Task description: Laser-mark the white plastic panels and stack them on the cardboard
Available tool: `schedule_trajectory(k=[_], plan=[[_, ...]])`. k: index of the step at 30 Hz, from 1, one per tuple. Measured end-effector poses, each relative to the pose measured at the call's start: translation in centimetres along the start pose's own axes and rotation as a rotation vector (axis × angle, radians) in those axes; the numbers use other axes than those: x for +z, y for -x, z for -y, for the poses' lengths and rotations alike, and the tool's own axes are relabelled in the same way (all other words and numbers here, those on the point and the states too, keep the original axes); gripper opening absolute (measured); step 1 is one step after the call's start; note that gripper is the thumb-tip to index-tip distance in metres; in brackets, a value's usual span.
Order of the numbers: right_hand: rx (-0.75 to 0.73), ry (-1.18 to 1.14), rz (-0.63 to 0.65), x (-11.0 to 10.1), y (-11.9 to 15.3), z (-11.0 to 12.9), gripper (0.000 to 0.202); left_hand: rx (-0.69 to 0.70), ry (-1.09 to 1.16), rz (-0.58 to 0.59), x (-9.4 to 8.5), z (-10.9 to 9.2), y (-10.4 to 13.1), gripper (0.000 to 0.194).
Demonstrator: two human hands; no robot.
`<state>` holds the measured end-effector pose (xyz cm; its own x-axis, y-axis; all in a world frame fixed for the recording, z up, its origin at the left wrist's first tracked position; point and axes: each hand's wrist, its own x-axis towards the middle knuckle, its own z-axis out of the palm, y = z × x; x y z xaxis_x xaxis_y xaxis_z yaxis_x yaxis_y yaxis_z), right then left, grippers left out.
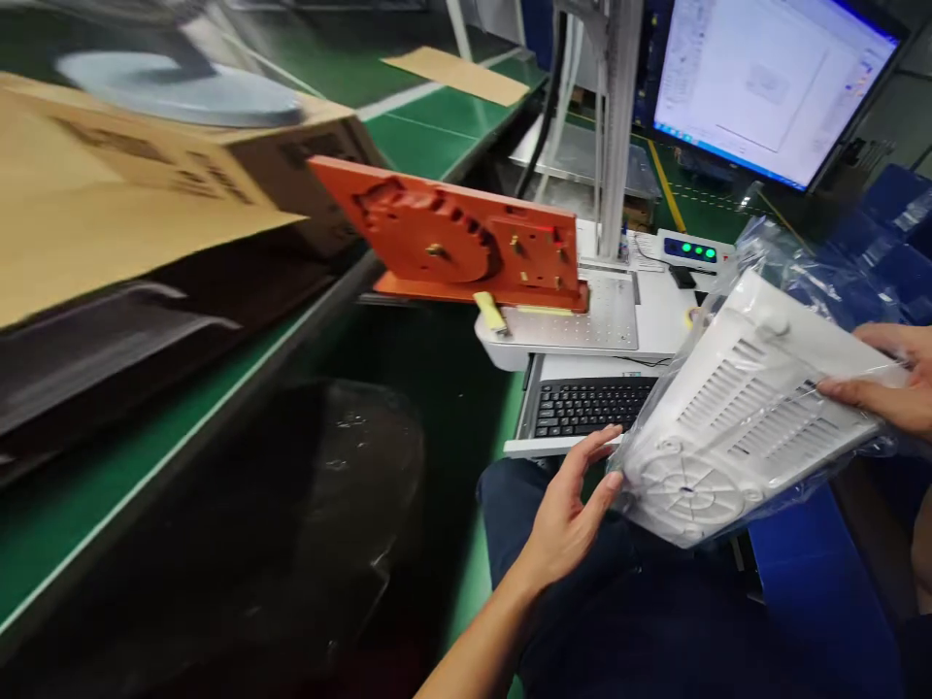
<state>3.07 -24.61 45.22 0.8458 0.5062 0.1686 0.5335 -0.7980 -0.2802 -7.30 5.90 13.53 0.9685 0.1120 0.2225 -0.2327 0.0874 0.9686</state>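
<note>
A white vented plastic housing panel (749,408) with a round grille at its lower end sits inside a clear plastic bag (772,252), tilted over my lap. My right hand (892,374) grips the panel's right end through the bag, thumb on top. At the opposite end is my left hand (572,515), its thumb and fingers spread beside the bag's left edge. Its fingertips look to be at the plastic, though whether they press on it I cannot tell.
An orange fixture (466,238) with a round toothed shape stands on a metal plate (612,316). Below it lies a keyboard (593,403) on a pull-out tray. A monitor (772,87) hangs at upper right. Left are a cardboard box (182,175) and a green-topped bench (429,126).
</note>
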Motion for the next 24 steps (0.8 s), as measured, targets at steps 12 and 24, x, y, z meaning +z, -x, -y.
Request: schedule_trajectory(k=[12, 24], plan=[[-0.196, -0.159, 0.198, 7.6, -5.7, -0.9, 0.051, -0.138, 0.037, -0.010, 0.7, 4.4, 1.1, 0.079], [0.192, -1.462, -0.056, 23.8, 5.4, -10.9, 0.126, -0.374, -0.076, -0.043, 2.2, 7.7, 5.8, 0.095]])
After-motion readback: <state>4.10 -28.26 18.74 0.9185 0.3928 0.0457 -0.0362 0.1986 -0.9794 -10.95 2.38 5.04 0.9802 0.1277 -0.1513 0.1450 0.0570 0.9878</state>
